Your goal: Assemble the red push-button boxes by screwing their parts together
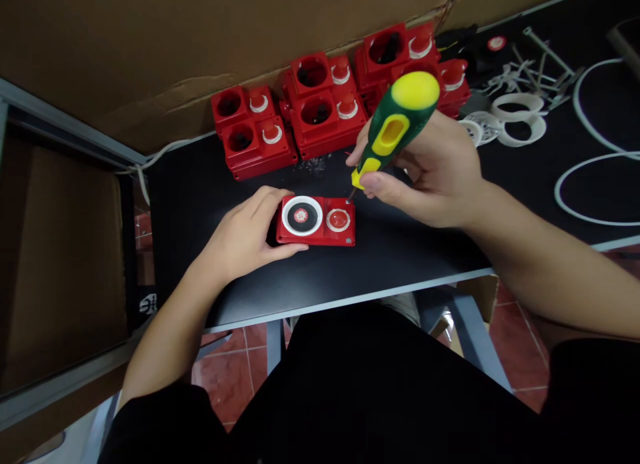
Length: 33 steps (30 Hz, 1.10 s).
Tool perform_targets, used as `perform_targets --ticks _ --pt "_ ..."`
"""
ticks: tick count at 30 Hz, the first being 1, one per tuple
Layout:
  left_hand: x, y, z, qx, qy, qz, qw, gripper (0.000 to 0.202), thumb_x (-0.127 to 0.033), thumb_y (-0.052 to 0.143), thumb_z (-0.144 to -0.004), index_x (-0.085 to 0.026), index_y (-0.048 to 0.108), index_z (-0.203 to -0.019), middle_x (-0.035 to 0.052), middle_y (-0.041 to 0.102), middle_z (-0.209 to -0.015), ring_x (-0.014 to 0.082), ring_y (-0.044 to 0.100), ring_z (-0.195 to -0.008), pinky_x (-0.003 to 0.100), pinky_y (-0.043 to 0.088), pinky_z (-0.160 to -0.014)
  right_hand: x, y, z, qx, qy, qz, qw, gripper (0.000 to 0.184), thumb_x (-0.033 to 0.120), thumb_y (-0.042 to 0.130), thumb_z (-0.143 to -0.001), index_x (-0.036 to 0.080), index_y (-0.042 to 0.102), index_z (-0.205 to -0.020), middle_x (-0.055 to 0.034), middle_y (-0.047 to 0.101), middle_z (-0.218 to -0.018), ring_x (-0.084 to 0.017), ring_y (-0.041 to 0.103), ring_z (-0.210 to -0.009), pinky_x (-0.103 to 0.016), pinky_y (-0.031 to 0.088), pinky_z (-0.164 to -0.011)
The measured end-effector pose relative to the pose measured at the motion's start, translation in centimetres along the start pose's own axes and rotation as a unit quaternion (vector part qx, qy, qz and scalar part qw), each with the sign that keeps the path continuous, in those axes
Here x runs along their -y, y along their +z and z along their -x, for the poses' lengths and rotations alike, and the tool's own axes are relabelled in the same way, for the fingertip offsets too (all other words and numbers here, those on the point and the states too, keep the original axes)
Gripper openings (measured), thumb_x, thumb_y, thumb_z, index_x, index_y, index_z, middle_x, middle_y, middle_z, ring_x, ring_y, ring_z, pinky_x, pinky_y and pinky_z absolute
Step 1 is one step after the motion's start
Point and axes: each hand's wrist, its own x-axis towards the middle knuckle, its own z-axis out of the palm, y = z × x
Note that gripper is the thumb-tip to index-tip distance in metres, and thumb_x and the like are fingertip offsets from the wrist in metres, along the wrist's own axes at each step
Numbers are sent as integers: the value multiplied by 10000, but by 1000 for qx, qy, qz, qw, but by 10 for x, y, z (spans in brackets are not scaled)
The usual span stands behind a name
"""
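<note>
A red rectangular box [325, 204] lies on the black tabletop, with a white-ringed black speaker-like disc [311, 224] at its left and a red dome lamp [339, 220] at its right. My left hand [245, 234] grips the box by its left end, fingers behind and thumb along the front edge. In my right hand [435, 171] is a green and yellow screwdriver [400, 117], tilted, its tip at a screw [349, 201] in the box's far right corner. Another screw [349, 240] sits in the near right corner.
Several similar red housings with round openings [257, 134] stand along the back against cardboard [150, 44]. White rings [523, 127], metal brackets [545, 64] and a looped white cable [575, 94] lie at the right. Small debris [315, 164] is scattered behind the box. The table's front edge [350, 303] runs close to my body.
</note>
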Motion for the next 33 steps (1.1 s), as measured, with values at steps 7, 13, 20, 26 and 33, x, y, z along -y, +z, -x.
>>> perform_targets --ticks 7,13,20,26,33 --pt "0 -1 0 5 -3 7 1000 846 -746 969 -1098 -209 693 -1691 194 807 -1634 431 860 -1448 561 749 -1264 4 -1 -8 24 23 -71 997 353 548 1119 -1043 335 903 -1222 -58 857 -1220 -248 823 -972 -407 812 -807" --pt "-2 0 0 1 -3 9 1000 812 -702 997 -1090 -214 701 -1668 191 811 -1623 435 867 -1440 562 747 -1269 3 10 -4 29 100 -168 980 438 546 1166 -967 296 902 -1212 -77 807 -1240 -261 808 -998 -437 806 -834" --pt "0 1 0 -1 4 14 1000 785 -684 1007 -1101 -212 704 -1651 186 813 -1599 421 880 -1398 544 766 -1225 9 15 -5 -1 146 -194 970 532 643 1224 -862 300 843 -1007 -19 778 -1041 -229 736 -859 -409 716 -732" --pt "3 2 1 -18 39 29 999 724 -588 1027 -1130 -213 714 -1664 172 830 -1574 396 892 -1373 520 766 -1228 16 9 -6 -1 146 -188 971 466 601 1251 -856 314 947 -1062 -16 844 -1000 -216 752 -830 -377 645 -679" --pt "8 1 1 -14 31 32 999 737 -596 1045 -1112 -226 720 -1661 169 832 -1568 404 895 -1372 529 775 -1215 16 3 -7 48 164 -290 942 310 383 1135 -1041 292 957 -1278 -14 980 -1269 -125 811 -682 -318 763 -739"
